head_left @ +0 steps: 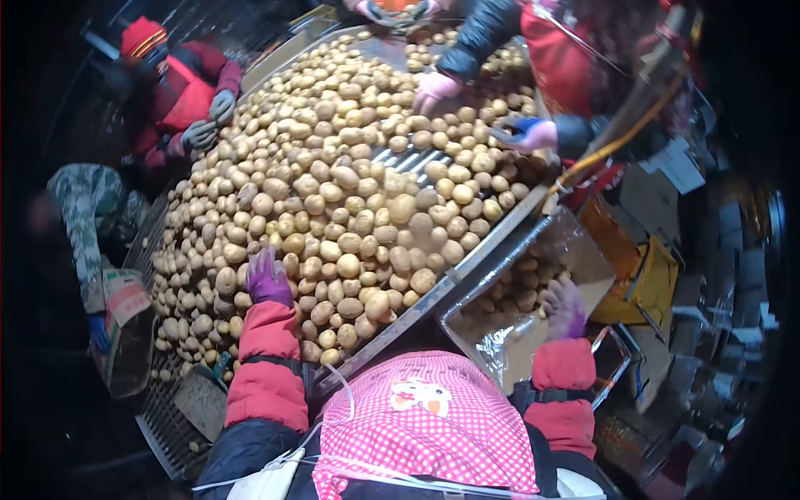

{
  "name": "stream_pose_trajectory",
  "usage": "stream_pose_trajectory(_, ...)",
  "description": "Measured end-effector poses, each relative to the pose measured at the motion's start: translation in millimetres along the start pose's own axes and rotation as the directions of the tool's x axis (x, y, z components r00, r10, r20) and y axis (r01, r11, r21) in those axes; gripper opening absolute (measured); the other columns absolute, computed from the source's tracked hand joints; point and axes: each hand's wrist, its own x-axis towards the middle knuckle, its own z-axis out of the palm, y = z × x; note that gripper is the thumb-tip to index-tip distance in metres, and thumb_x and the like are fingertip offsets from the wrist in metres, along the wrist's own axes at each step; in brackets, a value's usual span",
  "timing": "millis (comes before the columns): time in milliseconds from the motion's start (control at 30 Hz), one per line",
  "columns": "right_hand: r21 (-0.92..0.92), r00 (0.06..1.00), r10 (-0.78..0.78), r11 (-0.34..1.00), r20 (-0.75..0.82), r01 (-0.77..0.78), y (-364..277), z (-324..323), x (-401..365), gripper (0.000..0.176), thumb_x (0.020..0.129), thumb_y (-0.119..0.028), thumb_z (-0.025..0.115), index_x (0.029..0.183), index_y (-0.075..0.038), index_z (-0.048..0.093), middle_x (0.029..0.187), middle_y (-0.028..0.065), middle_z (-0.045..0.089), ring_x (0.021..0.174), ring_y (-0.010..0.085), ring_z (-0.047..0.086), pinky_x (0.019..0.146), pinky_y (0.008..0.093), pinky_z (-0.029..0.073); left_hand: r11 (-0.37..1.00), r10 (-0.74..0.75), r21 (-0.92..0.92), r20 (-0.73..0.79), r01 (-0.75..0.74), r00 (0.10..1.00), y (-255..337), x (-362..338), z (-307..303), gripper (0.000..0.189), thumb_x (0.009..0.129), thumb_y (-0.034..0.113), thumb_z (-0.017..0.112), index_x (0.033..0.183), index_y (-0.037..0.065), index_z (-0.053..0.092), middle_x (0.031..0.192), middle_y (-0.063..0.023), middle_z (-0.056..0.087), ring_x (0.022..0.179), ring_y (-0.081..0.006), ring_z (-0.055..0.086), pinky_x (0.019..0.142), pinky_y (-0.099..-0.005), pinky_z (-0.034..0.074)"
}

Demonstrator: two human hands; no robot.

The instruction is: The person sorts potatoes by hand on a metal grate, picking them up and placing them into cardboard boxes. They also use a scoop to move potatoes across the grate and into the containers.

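Note:
My left hand (268,278), in a purple glove, reaches over the heap of potatoes (333,200) on the sorting table. Its fingers are stretched forward and rest against potatoes near the table's front side. My right hand (564,308), in the same kind of glove, is above the right side of a cardboard box (504,337) lined with clear plastic. The fingers of that hand are spread, with nothing visible in them. Several potatoes (521,287) lie inside the box, at its far end.
A metal rail (454,279) edges the table beside the box. Co-workers in gloves stand around: a red-hatted person (179,100), one in a red apron (558,62), and one in camouflage (87,204) by a sack (125,333). More boxes (642,283) stand at right.

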Motion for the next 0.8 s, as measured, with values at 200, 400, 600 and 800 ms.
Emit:
stream_pose_trajectory(200, -0.611, 0.617, -0.001, -0.141, 0.787, 0.779, 81, 231, 16, 0.058, 0.077, -0.018, 0.070, 0.133, -0.022, 0.057, 0.146, 0.0165, 0.045, 0.127, 0.0375, 0.048, 0.101, 0.0470, 0.044, 0.998, -0.041, 0.053, -0.003, 0.041, 0.999, 23, 5, -24, 0.044, 0.092, 0.027, 0.053, 0.135, 0.018, 0.057, 0.136, -0.0088, 0.057, 0.129, -0.0344, 0.048, 0.109, -0.0479, 0.033)
stream_pose_trajectory(400, -0.465, 0.623, 0.299, -0.456, 0.723, 0.759, 123, 324, 89, 0.071, 0.068, -0.013, 0.073, 0.135, -0.026, 0.054, 0.145, 0.0171, 0.044, 0.129, 0.0380, 0.045, 0.107, 0.0471, 0.039, 0.998, -0.063, 0.018, -0.021, 0.064, 0.998, 31, 16, -31, 0.044, 0.088, 0.018, 0.058, 0.131, 0.016, 0.059, 0.127, -0.0082, 0.059, 0.123, -0.0328, 0.051, 0.106, -0.0475, 0.037)
stream_pose_trajectory(600, -0.638, 0.812, 0.153, 0.705, 0.564, 0.311, 107, 326, 111, 0.047, 0.097, -0.043, 0.059, 0.130, -0.009, 0.054, 0.106, 0.0112, 0.066, 0.085, 0.0214, 0.067, 0.067, 0.0314, 0.056, 0.996, -0.090, 0.009, 0.022, 0.089, 0.996, 28, 26, -32, 0.048, 0.083, 0.016, 0.060, 0.131, 0.013, 0.058, 0.121, -0.0100, 0.061, 0.121, -0.0334, 0.051, 0.104, -0.0478, 0.039)
stream_pose_trajectory(800, 0.104, 0.681, 0.274, 0.883, 0.679, -0.458, 104, 274, 105, 0.075, 0.089, -0.070, 0.051, 0.130, -0.007, 0.050, 0.110, 0.0146, 0.065, 0.094, 0.0267, 0.067, 0.075, 0.0377, 0.059, 0.997, -0.071, 0.024, 0.040, 0.070, 0.997, 29, 28, -34, 0.051, 0.083, 0.015, 0.060, 0.134, 0.012, 0.056, 0.125, -0.0141, 0.058, 0.124, -0.0359, 0.050, 0.104, -0.0488, 0.038)
